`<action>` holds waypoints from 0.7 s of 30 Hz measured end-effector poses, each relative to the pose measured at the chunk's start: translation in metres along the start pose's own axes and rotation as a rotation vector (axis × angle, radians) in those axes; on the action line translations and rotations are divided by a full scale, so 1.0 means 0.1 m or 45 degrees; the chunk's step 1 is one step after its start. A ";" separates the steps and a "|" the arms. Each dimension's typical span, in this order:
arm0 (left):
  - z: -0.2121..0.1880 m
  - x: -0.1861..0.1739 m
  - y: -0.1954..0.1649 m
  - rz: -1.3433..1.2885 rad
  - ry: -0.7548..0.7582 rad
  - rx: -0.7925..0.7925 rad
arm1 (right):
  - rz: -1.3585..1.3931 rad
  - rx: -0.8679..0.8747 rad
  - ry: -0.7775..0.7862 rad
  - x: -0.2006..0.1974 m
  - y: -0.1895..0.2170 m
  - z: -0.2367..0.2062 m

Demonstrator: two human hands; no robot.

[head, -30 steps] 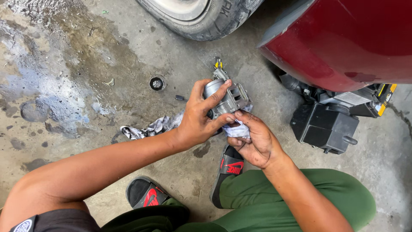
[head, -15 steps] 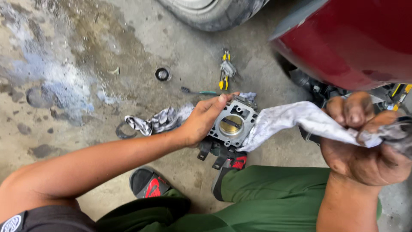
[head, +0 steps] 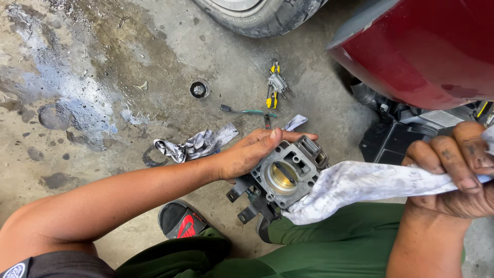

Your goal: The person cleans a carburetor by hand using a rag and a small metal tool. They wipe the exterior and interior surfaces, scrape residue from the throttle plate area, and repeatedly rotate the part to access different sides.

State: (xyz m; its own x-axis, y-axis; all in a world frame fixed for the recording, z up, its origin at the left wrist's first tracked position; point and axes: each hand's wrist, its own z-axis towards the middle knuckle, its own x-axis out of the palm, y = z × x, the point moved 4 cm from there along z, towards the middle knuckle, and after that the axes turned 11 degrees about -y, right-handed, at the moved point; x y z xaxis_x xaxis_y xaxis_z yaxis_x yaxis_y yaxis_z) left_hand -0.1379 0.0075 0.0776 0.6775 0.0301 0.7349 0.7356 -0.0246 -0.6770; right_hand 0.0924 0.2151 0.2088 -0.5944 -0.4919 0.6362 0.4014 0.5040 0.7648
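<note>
Throttle body: we see a grey cast-metal throttle body (head: 287, 176) at centre, its round brass-lined bore facing up at us, black brackets trailing near-left.
Left hand: our left hand (head: 250, 153) grips its far-left edge, fingers wrapped over the top.
Right hand: our right hand (head: 458, 172) is fisted tight on a stained white rag (head: 360, 185) that reaches the body's right side.
Room: bare, stained concrete floor (head: 103, 77) lies open to the left; a red car body (head: 422, 46) crowds the far right.
</note>
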 end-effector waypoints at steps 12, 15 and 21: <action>0.01 0.04 0.14 -0.410 0.001 -0.243 | 0.025 0.076 0.021 0.27 -0.09 0.03; -0.04 0.00 0.12 -0.404 0.059 -0.169 | -0.063 0.076 0.034 0.30 -0.11 0.01; -0.04 -0.14 0.10 0.100 -0.157 0.149 | -0.123 0.038 -0.085 0.26 -0.06 0.03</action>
State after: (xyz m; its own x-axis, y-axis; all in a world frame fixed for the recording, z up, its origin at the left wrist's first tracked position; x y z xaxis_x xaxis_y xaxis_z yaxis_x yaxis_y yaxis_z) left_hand -0.1401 0.0032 0.0603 0.7222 0.1548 0.6742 0.6702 0.0844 -0.7373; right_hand 0.0725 0.2010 0.2206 -0.6750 -0.4912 0.5505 0.3195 0.4778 0.8183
